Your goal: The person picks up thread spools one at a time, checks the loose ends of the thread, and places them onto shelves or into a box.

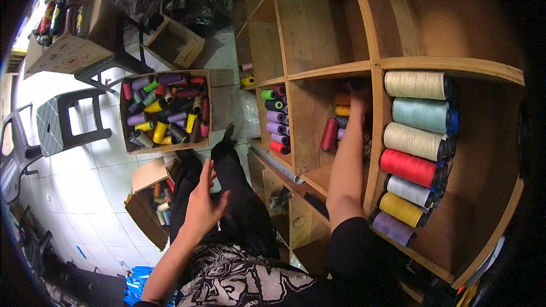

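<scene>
My right arm reaches into a middle compartment of the wooden shelf (376,136). My right hand (355,90) is deep inside, beside a dark spool at the back; shadow hides its fingers, so I cannot see whether it grips anything. Below it in the same compartment lie an orange thread spool (342,99), a yellow thread spool (342,110) and a dark red thread spool (329,135); my forearm covers part of the pile. My left hand (203,202) hangs over my lap with its fingers stretched out, holding nothing.
Large thread cones (418,85) are stacked in the right compartment. Smaller spools (276,116) fill the left one. On the tiled floor stand a cardboard box of mixed spools (208,108), a smaller open box (149,176) and a grey stool (51,125). Another carton (74,54) sits higher, at far left.
</scene>
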Tool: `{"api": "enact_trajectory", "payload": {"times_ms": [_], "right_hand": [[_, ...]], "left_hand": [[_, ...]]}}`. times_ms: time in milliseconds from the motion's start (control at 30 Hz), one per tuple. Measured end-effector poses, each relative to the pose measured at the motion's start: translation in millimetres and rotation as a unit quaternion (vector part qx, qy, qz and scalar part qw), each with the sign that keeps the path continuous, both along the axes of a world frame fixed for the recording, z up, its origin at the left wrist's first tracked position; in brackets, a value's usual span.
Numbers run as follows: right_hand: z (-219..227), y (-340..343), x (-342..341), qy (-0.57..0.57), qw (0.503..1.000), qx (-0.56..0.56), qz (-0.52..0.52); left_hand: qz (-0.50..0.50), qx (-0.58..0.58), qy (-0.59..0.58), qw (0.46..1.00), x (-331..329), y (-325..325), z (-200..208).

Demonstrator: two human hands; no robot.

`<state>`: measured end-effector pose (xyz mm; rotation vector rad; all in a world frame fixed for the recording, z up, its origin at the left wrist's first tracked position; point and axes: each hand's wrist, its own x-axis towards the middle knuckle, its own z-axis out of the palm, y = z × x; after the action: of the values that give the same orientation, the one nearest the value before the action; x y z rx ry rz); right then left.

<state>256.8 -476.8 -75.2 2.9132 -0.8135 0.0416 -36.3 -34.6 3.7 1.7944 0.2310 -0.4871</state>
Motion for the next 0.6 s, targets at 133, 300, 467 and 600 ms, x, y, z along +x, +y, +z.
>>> {"api": "enact_trajectory", "payload": {"times_ms": [133,300,467,600], "right_hand": [[-12.7,-15.1,11.3,-0.019,1.0,-0.001,0.011],[-14.2,-29.8,7.8,-0.079,0.997,0.007,0.022],[-1.7,-15.8,-19.7,-0.2,0.978,0.038,0.054],[18.7,37.6,-82.1,-0.242,0.964,0.082,0.07]], "left_hand": [[0.02,0.0,-0.025,0.999,-2.3,-1.9,-1.7],[0.033,-0.014,-0.037,0.999,0.2,-4.5,3.9],[0.027,0.013,-0.073,0.997,1.2,-5.0,1.3],[0.036,0.006,-0.071,0.997,1.9,-4.2,-1.4]]}}
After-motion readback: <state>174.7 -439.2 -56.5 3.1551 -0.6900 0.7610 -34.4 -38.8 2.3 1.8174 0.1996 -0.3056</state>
